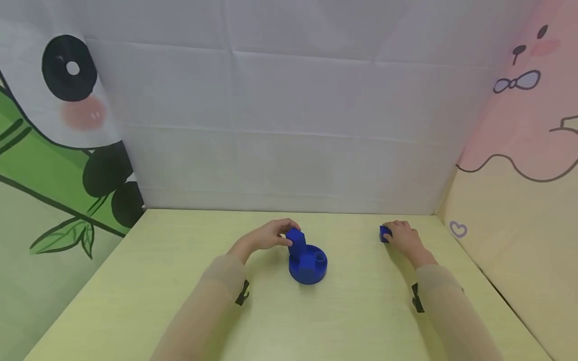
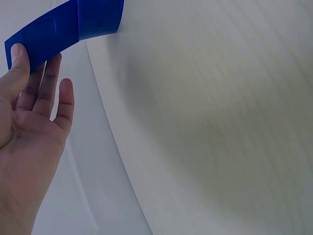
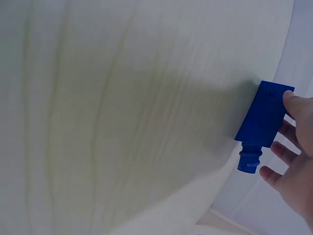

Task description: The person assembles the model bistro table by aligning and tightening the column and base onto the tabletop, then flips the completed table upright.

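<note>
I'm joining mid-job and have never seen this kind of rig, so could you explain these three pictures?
There is no machine: you see a person's bare left hand and right hand. The wide picture comes from a camera on the head, looking forward and down; the other two come from one camera on each wrist. On the pale table stands a round blue dish with blue shapes inside. The left hand pinches a blue block at the dish; I can't tell whether it rests there. The right hand holds another blue piece with a ridged neck.
</note>
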`<state>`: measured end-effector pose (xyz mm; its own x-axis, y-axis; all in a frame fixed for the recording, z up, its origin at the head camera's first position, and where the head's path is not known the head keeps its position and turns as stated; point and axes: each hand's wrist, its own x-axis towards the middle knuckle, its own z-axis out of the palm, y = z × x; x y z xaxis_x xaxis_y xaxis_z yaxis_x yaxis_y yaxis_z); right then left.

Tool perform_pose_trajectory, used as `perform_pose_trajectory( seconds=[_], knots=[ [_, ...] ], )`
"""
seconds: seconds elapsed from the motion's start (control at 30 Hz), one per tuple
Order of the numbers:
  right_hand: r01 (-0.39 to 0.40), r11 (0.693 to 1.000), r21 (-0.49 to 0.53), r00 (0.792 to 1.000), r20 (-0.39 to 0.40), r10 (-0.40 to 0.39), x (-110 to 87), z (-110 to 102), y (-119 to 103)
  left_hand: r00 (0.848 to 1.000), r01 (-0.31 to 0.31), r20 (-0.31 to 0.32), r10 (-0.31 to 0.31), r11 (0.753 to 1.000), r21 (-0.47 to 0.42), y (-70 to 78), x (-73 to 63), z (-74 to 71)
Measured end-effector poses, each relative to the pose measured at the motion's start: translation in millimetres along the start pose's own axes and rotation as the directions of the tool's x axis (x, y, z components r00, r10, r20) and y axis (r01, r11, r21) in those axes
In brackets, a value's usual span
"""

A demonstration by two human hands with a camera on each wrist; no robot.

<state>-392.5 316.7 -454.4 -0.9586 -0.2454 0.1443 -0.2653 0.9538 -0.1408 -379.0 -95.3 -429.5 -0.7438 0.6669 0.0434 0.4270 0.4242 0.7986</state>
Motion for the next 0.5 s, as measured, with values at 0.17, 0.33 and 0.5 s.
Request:
perform_pose_trajectory(
  seconds=[0.17, 0.33, 0.5],
  knots=[
    [0.011, 1.000, -0.024, 1.000, 0.001, -0.011, 3.6, 4, -1, 1.000, -0.009, 0.009, 0.009, 0.999, -0.033, -0.9, -1.3, -0.2],
    [0.012, 0.999, -0.042, 1.000, -0.020, -0.012, 2.1, 3, -1, 0.999, -0.002, -0.044, 0.004, 0.999, 0.049, 3.2, -1.2, 3.5],
    [0.004, 0.999, -0.048, 0.999, -0.033, -0.005, -0.1, 0, -1, 0.986, 0.025, -0.164, 0.004, 0.984, 0.176, 15.2, -4.7, 9.6]
  ],
)
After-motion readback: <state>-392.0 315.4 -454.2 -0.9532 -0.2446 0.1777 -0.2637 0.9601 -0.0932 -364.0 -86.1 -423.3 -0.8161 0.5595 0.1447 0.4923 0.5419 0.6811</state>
